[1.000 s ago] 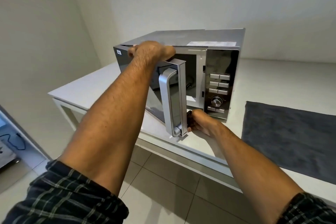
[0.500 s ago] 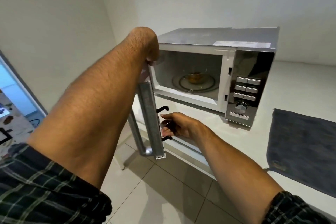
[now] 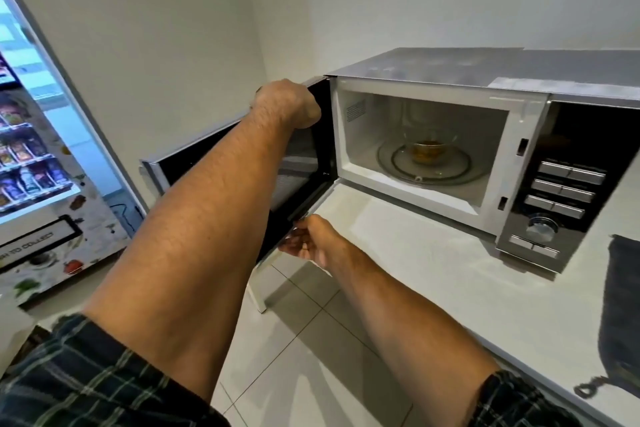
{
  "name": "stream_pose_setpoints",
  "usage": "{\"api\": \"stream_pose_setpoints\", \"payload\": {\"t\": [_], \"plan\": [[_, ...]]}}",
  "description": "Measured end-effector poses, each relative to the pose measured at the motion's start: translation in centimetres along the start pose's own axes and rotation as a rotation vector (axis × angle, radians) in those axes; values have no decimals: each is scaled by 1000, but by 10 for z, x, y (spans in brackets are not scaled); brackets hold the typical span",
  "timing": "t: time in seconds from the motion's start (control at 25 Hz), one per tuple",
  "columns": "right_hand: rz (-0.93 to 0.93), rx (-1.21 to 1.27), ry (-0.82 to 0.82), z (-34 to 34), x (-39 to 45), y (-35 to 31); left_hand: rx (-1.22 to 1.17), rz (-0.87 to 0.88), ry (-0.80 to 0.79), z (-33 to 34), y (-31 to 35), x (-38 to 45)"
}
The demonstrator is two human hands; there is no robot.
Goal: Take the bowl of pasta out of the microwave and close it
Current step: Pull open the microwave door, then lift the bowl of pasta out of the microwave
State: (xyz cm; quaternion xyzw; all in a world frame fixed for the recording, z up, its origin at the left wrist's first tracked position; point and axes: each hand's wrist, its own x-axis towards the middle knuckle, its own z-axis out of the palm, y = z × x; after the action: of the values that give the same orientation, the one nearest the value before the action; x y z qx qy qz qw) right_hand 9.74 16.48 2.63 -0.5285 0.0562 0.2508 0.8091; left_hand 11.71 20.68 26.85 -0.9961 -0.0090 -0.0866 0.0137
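Observation:
A silver microwave stands on a white table, its door swung wide open to the left. Inside, a clear glass bowl of pasta sits on the round glass turntable. My left hand grips the top edge of the open door near the hinge. At the door's lower edge my right hand touches it with loosely curled fingers; whether it grips the edge is unclear. Both hands are left of the cavity and outside it.
A dark grey cloth lies on the white table to the right of the microwave. A lit vending machine stands at the left. Tiled floor shows below the table edge. The control panel fills the microwave's right side.
The door has swung from nearly shut to wide open, which exposes the bowl. My left hand rode along on its top edge; my right hand moved to its bottom edge. The view shifted left.

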Motion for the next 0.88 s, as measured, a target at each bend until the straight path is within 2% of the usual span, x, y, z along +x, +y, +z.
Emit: {"api": "stream_pose_setpoints", "payload": {"t": [0.28,0.44,0.6,0.68,0.76,0.8,0.88], "plan": [[4,74,39,41,21,1,20,40,211,21,-30,16],[0,124,61,48,28,-2,-35,12,391,36,-43,22],[4,-83,139,47,32,-4,-151,-11,568,60,-38,26],[-52,-269,263,35,31,-13,-259,96,740,73,-33,23],[-232,-437,497,9,27,-29,-446,213,858,91,-18,23],[-344,-473,613,-8,22,-40,-563,229,834,103,-8,25],[-579,-459,799,-42,11,-62,-822,171,687,126,20,33]]}}
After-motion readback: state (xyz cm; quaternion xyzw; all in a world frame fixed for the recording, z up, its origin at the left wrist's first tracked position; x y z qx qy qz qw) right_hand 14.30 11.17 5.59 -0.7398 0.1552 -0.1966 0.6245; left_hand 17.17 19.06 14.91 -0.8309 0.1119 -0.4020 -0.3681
